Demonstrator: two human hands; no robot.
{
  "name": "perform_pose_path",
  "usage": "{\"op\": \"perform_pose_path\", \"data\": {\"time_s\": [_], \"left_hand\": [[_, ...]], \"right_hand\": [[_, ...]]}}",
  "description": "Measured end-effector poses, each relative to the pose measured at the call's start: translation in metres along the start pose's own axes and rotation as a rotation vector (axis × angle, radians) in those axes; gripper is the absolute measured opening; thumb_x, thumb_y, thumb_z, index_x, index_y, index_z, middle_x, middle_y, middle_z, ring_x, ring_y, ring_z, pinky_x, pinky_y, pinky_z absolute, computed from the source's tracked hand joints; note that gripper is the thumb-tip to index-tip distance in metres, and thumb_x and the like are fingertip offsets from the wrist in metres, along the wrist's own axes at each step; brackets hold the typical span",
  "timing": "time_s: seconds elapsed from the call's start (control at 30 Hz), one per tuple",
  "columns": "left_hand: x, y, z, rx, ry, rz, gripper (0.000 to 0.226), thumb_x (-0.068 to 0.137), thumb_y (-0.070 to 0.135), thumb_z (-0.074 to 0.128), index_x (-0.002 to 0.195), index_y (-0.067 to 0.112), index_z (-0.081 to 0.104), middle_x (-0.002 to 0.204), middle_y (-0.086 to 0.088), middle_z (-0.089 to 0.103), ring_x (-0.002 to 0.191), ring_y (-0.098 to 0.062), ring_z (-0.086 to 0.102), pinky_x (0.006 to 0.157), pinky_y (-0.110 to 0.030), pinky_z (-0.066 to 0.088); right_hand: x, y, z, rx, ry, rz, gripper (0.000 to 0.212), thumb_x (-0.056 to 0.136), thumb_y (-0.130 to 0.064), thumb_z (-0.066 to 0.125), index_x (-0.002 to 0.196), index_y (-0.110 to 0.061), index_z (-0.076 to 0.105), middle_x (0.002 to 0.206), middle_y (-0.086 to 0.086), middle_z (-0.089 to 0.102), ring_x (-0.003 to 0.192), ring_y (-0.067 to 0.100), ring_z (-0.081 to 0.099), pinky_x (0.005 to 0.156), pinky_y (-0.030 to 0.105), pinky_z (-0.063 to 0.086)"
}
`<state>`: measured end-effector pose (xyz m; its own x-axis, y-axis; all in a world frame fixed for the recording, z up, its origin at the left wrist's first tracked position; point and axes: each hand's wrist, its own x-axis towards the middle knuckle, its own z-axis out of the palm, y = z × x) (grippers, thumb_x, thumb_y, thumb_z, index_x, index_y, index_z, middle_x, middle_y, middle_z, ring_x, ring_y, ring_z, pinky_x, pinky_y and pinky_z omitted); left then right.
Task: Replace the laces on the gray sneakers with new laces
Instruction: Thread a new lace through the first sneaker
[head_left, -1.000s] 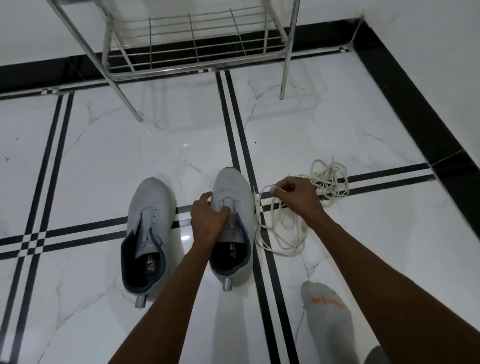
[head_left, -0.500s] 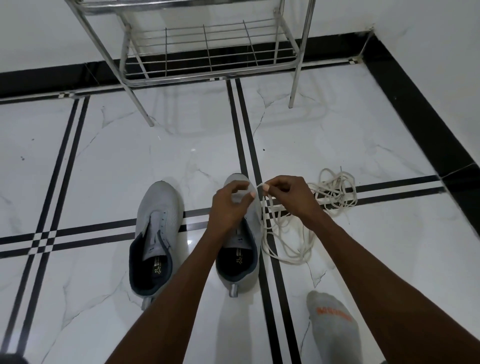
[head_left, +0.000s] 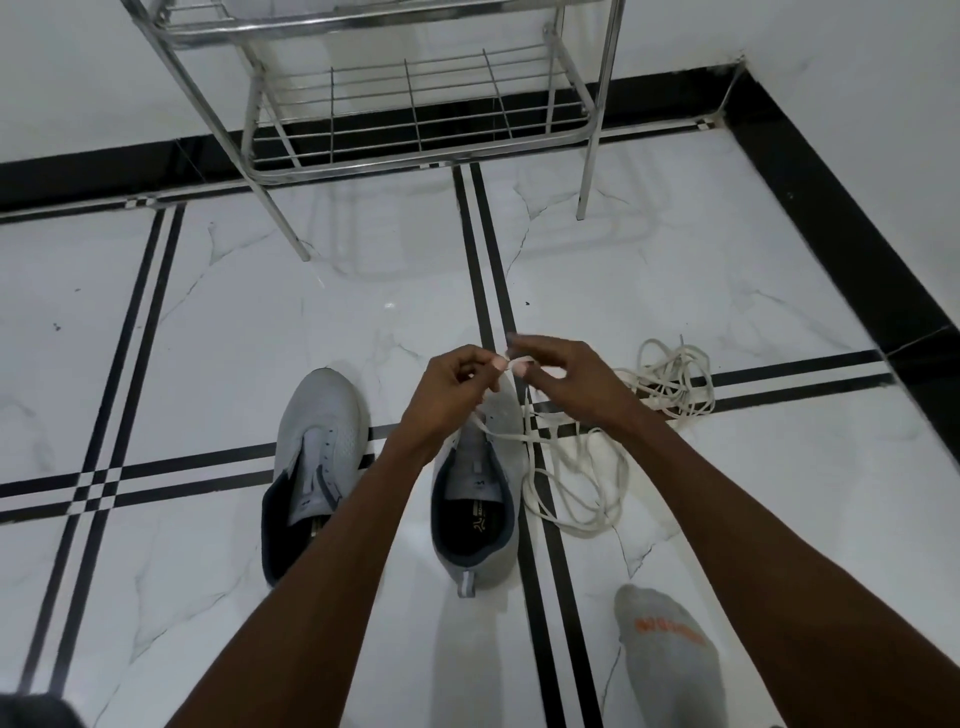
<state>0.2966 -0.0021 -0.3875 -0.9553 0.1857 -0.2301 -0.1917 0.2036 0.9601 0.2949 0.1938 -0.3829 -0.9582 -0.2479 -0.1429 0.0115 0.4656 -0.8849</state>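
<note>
Two gray sneakers stand side by side on the floor, toes pointing away. The left sneaker (head_left: 311, 467) has no lace. Above the toe of the right sneaker (head_left: 475, 514), my left hand (head_left: 449, 387) and my right hand (head_left: 563, 379) meet, and both pinch the end of a white lace (head_left: 566, 478). That lace runs down across the right sneaker's eyelet area and loops on the floor to its right. A second tangled heap of white lace (head_left: 670, 382) lies further right.
A metal wire shoe rack (head_left: 415, 104) stands against the wall ahead. A foot in a gray sock (head_left: 667, 660) rests on the floor at lower right. Black skirting along the right wall (head_left: 831, 208) marks the room's corner.
My left hand left the right sneaker's tongue and rose to meet my right hand. Both hands lifted the lace end above the toe. The camera tilted up a little.
</note>
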Motion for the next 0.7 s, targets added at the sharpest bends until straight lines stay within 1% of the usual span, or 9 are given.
{"op": "perform_pose_path", "data": {"time_s": [0.07,0.13,0.23,0.33,0.4,0.47,0.53,0.6,0.7], "left_hand": [[0.001,0.003,0.001,0.005,0.007,0.015,0.02,0.099,0.025,0.066,0.102,0.007,0.074,0.077,-0.001,0.07,0.064,-0.001,0.06,0.063,-0.014,0.045],[0.001,0.006,-0.004,0.003,0.031,-0.019,0.024,0.098,0.032,0.066,0.1,0.01,0.075,0.073,0.002,0.067,0.064,-0.003,0.056,0.065,-0.019,0.044],[0.001,0.006,-0.026,0.066,0.072,-0.074,0.029,0.099,0.04,0.064,0.1,0.014,0.077,0.069,0.015,0.064,0.064,0.004,0.054,0.069,-0.018,0.043],[-0.002,0.005,-0.043,0.118,0.037,-0.094,0.023,0.1,0.034,0.062,0.095,0.017,0.077,0.066,0.022,0.064,0.064,0.008,0.054,0.068,-0.016,0.042],[0.0,0.008,-0.04,0.123,0.015,-0.086,0.022,0.1,0.034,0.063,0.096,0.017,0.078,0.068,0.019,0.064,0.064,0.005,0.053,0.068,-0.02,0.044],[0.002,0.012,-0.032,0.13,0.017,-0.064,0.023,0.099,0.037,0.064,0.094,0.019,0.077,0.07,0.015,0.065,0.065,0.001,0.054,0.068,-0.023,0.045],[0.003,0.015,-0.027,0.119,0.037,-0.055,0.026,0.098,0.042,0.065,0.089,0.02,0.074,0.068,0.015,0.063,0.066,-0.001,0.054,0.069,-0.024,0.046],[0.002,0.017,-0.033,0.067,0.075,-0.087,0.033,0.096,0.047,0.065,0.082,0.017,0.069,0.065,0.013,0.058,0.065,-0.005,0.051,0.069,-0.026,0.045],[-0.002,0.012,-0.051,-0.008,0.139,-0.132,0.035,0.1,0.044,0.061,0.084,0.014,0.071,0.065,0.009,0.055,0.064,-0.007,0.048,0.067,-0.026,0.043]], "right_hand": [[0.002,-0.011,0.008,0.055,-0.067,-0.029,0.025,0.096,-0.03,0.066,0.119,-0.021,0.073,0.093,-0.003,0.077,0.084,0.008,0.073,0.08,0.023,0.056],[0.007,-0.008,0.002,0.055,0.078,0.01,0.015,0.097,-0.024,0.065,0.099,-0.017,0.078,0.075,0.0,0.075,0.066,0.008,0.069,0.07,0.024,0.053],[0.012,0.017,-0.023,-0.05,0.289,0.167,0.015,0.096,-0.017,0.064,0.089,-0.017,0.078,0.077,0.003,0.076,0.071,0.016,0.07,0.072,0.03,0.054],[0.012,0.026,-0.035,-0.283,0.265,0.183,0.015,0.094,-0.019,0.067,0.103,-0.014,0.077,0.107,0.005,0.075,0.101,0.019,0.066,0.083,0.023,0.044],[0.013,0.01,-0.023,-0.214,0.163,0.077,0.03,0.093,-0.031,0.069,0.121,-0.019,0.072,0.125,-0.005,0.066,0.115,0.008,0.058,0.095,0.021,0.04],[0.013,-0.014,-0.005,-0.072,-0.015,0.009,0.028,0.093,-0.037,0.069,0.117,-0.024,0.074,0.116,-0.011,0.072,0.101,0.001,0.065,0.088,0.019,0.048],[0.014,-0.021,0.008,-0.06,-0.09,-0.027,0.016,0.094,-0.032,0.068,0.097,-0.021,0.079,0.085,-0.007,0.077,0.073,0.003,0.068,0.071,0.02,0.051],[0.016,-0.012,0.002,-0.096,0.032,0.048,0.017,0.095,-0.023,0.066,0.086,-0.018,0.079,0.072,-0.004,0.074,0.064,0.006,0.066,0.065,0.02,0.05],[0.016,0.015,-0.018,-0.25,0.178,0.202,0.017,0.094,-0.014,0.064,0.087,-0.017,0.079,0.084,0.004,0.076,0.072,0.017,0.068,0.058,0.015,0.047]]}}
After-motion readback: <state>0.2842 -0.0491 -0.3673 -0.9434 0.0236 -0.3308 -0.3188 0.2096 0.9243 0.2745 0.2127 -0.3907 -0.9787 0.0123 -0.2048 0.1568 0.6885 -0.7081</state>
